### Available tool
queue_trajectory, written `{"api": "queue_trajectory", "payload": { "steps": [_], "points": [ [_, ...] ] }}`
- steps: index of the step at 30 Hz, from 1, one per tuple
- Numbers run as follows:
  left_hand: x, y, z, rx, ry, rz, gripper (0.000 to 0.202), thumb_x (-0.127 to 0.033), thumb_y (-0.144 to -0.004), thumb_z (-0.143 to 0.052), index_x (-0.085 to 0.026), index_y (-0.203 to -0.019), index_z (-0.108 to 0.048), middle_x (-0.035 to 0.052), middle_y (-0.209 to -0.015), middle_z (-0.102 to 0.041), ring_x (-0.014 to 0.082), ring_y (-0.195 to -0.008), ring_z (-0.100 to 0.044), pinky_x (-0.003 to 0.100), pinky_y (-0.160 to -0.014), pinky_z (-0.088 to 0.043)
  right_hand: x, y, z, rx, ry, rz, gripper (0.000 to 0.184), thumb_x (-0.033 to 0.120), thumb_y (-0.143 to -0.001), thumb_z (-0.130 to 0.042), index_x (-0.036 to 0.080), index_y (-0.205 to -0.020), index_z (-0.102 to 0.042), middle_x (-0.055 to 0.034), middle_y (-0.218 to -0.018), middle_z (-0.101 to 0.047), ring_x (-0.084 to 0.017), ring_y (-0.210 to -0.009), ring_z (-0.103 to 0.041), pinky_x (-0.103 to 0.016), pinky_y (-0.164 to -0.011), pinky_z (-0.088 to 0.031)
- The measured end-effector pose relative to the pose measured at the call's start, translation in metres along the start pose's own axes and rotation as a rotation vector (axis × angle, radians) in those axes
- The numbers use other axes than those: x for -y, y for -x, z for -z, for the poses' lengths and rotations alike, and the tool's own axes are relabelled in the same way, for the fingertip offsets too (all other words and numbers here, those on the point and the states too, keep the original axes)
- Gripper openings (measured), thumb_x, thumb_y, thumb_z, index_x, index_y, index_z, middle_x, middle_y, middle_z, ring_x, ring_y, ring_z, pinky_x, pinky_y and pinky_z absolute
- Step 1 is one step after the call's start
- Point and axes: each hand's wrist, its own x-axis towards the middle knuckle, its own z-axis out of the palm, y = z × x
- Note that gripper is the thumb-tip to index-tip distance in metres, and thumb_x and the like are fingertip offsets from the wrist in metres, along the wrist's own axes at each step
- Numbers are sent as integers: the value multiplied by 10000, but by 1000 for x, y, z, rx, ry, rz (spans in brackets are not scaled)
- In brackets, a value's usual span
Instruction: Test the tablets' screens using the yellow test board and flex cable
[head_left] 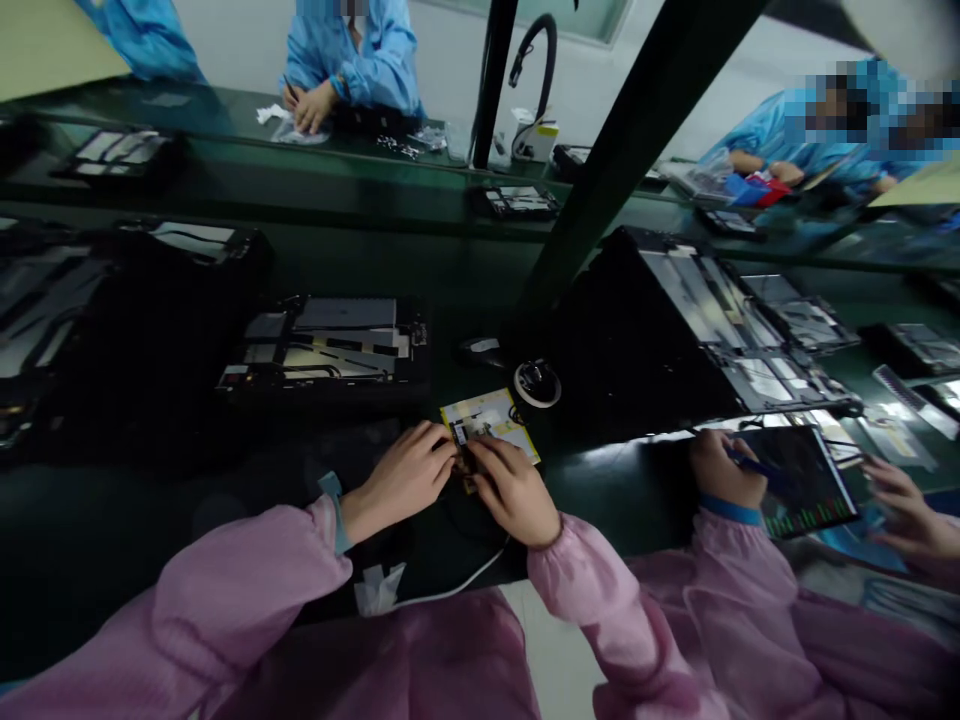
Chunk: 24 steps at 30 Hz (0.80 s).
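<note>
Bench [611, 490] | wearer's 2 hands [409, 474] at 1 yellow-edged sheet [517, 440] | 1 pale ring [541, 403]

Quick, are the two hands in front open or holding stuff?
Left hand: fingers bent at the yellow-edged sheet; can't tell what it grips.
Right hand: bent there too; grip hidden.

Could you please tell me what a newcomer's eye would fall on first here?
Probably the person's left hand and right hand, close together at the near edge of a yellow-edged sheet in the centre. Next, perhaps, the tall stack of dark electronic panels to the right of the sheet. At lower right, a co-worker's hand with a pen is beside a dark panel with green and red marks.
</note>
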Motion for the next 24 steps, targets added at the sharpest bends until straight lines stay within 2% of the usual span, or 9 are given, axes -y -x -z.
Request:
{"api": "queue_trajectory", "payload": {
  "steps": [3,6,9,12,16,21,24],
  "points": [
    [-7,-5,6,-16,108,-56,249,-276,-936,-448,-188,-983,-676,88,-1062,-592,220,-1036,-518,414,-927,-468,-9,20,28,-93,-16,-95,376,161,-925,-419,219,-1282,-522,-115,-1168,-601,-247,-1068,-565,-428,-905,-496],
    [-19,-12,9,30,196,-116,244,-289,-937,-461,-200,-957,-687,66,-1045,-619,207,-1037,-533,394,-935,-466,-21,48,46,-99,30,-222,408,76,-892,-362,217,-1216,-567,-99,-1049,-629,-236,-957,-592,-423,-838,-523],
    [-33,-16,10,31,285,-141,254,-253,-950,-430,-200,-969,-677,52,-1015,-647,185,-1016,-559,365,-930,-468,-27,71,46,-62,-27,-243,497,1,-838,-332,237,-1198,-582,-72,-1017,-629,-207,-942,-591,-387,-827,-534],
    [-42,-12,11,28,388,-95,247,-247,-947,-433,-214,-1003,-672,35,-1006,-671,166,-964,-596,334,-883,-485,-27,79,37,-40,-102,-193,377,43,-866,-419,242,-1110,-626,-63,-1016,-623,-198,-967,-582,-363,-841,-526],
    [-47,3,18,42,507,-23,241,-253,-940,-446,-222,-995,-679,18,-979,-705,152,-902,-636,295,-832,-488,-26,75,29,-59,-147,-143,131,174,-908,-536,216,-928,-658,-57,-903,-636,-198,-896,-585,-351,-796,-518],
    [-48,24,27,2,617,103,198,-272,-918,-473,-222,-992,-650,-10,-854,-717,138,-807,-661,256,-783,-481,-15,52,24,-114,-193,-46,155,242,-938,-514,213,-900,-662,-74,-1013,-649,-199,-972,-578,-359,-856,-495],
    [-50,34,29,-36,650,197,172,-307,-913,-470,-219,-953,-613,-40,-709,-672,120,-677,-642,227,-693,-471,-1,28,15,-45,-228,42,191,223,-959,-459,213,-929,-648,-47,-872,-675,-184,-887,-590,-338,-826,-491]
  ]
}}
